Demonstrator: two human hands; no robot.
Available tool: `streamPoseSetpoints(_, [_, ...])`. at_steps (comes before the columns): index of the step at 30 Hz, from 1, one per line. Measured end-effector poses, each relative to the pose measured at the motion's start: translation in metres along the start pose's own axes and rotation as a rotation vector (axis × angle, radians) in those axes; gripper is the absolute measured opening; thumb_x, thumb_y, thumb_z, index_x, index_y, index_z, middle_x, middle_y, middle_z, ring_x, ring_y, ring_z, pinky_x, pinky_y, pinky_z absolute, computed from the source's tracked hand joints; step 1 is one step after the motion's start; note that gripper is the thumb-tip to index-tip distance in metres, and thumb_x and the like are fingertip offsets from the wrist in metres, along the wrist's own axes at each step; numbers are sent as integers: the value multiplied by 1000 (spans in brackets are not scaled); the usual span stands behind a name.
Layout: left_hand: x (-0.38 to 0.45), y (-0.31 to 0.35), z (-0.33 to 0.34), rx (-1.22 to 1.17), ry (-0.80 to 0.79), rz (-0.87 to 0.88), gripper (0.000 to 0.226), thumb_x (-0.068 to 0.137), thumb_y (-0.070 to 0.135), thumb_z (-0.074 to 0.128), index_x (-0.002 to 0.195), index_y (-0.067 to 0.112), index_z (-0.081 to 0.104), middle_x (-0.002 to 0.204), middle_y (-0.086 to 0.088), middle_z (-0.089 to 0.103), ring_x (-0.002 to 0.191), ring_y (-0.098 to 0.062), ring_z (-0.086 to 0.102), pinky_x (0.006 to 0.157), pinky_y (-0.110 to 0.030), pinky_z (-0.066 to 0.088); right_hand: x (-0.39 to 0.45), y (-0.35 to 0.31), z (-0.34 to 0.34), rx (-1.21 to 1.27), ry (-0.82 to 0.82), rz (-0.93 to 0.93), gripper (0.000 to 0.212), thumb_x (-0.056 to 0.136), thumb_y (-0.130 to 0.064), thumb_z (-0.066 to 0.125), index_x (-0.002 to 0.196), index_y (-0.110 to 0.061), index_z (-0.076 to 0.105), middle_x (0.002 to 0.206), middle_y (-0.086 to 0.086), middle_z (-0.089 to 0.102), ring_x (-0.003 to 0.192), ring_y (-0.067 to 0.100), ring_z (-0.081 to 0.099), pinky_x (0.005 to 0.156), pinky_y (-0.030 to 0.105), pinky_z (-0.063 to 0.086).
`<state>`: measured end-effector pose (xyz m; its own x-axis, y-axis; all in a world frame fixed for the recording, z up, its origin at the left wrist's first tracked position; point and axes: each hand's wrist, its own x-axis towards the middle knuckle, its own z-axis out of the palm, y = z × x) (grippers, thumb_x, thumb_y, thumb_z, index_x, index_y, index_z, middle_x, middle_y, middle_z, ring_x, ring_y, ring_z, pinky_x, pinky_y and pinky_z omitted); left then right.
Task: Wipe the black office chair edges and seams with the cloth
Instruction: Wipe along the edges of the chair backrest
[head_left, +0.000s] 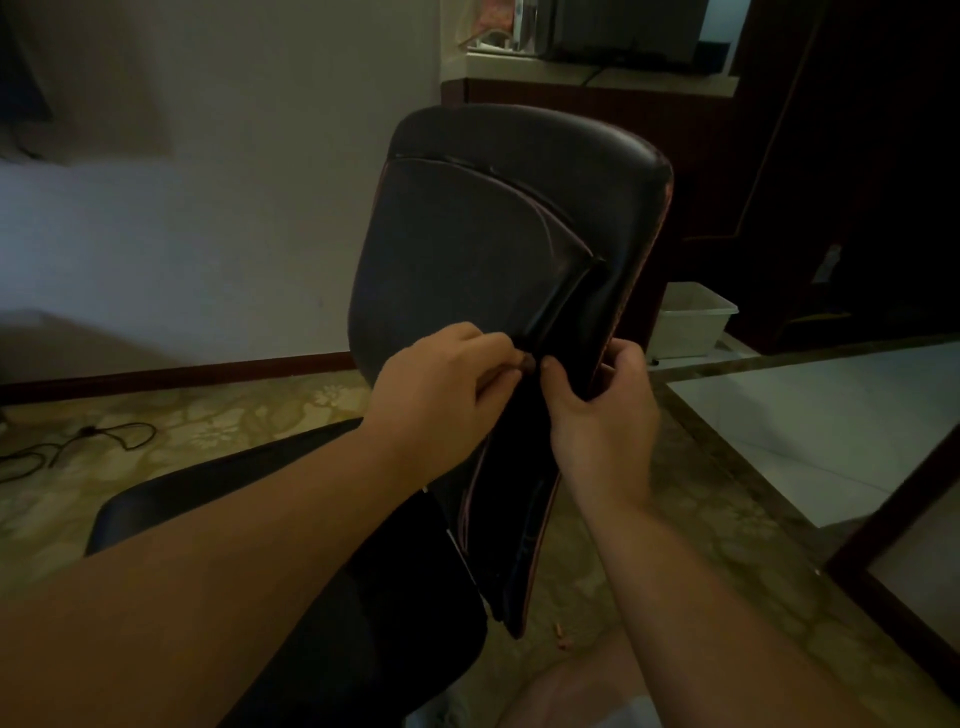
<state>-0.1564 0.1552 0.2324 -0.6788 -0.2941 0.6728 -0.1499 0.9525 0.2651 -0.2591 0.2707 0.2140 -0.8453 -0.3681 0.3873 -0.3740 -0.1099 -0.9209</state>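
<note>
Black padded leatherette office chair back (483, 234): L hand (441, 374) & R hand (608, 400) pinch seam (558, 312) betw. them; no cloth visible; risk: pulling tears stitching.

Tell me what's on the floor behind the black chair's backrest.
Right of the backrest, a white plastic bin sits on the floor by dark wood furniture. Directly behind the backrest the floor is hidden. The bin's inside isn't visible.
</note>
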Motion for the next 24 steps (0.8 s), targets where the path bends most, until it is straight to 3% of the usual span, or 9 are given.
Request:
streamPoseSetpoints(3, [4, -2, 3, -127, 95, -188, 14, 95, 33, 62, 101, 28, 73, 87, 12, 66, 79, -7, 62, 68, -39, 56, 0, -2, 0, 1, -2, 7, 26, 88, -24, 74, 106, -28, 56, 84, -15, 66, 73, -16, 61, 55, 3, 44])
streamPoseSetpoints(8, [-7, -1, 5, -20, 24, 35, 22, 94, 37, 57, 96, 21, 72, 84, 7, 61, 73, -12, 58, 60, -39, 52, 0, -1, -1, -22, -6, 1, 26, 88, -27, 74, 103, -32, 54, 86, -15, 67, 76, -15, 62, 56, 4, 45])
streamPoseSetpoints(11, [-4, -5, 5, 4, 45, -43, 25, 94, 42, 53, 99, 26, 71, 87, 9, 63, 77, -11, 60, 63, -39, 53, 3, 0, 1, -34, 3, 4, 26, 88, -28, 74, 106, -30, 55, 88, -14, 68, 77, -12, 63, 58, 5, 47])
streamPoseSetpoints(14, [-3, 1, 13, -35, 110, -132, 14, 94, 35, 59, 98, 27, 70, 85, 9, 62, 76, -12, 59, 65, -40, 53, 8, 2, 3, -53, 18, -14, 25, 88, -29, 73, 105, -29, 56, 87, -15, 67, 77, -13, 62, 59, 5, 46])
streamPoseSetpoints(18, [-3, 0, 16, 87, 34, 11, 14, 98, 34, 59, 103, 27, 69, 87, 7, 56, 68, -13, 55, 55, -37, 51, 18, 7, 6, -76, 20, -34, 25, 89, -28, 73, 108, -24, 58, 87, -16, 66, 77, -15, 61, 60, 3, 45])
streamPoseSetpoints(24, [21, -9, 23, -13, 24, -304, 14, 96, 38, 58, 101, 29, 68, 91, 9, 63, 82, -12, 59, 70, -33, 51, 33, 17, 16, -60, 15, 25, 32, 89, -28, 72, 118, -31, 58, 92, -20, 64, 80, -20, 58, 63, 3, 45])
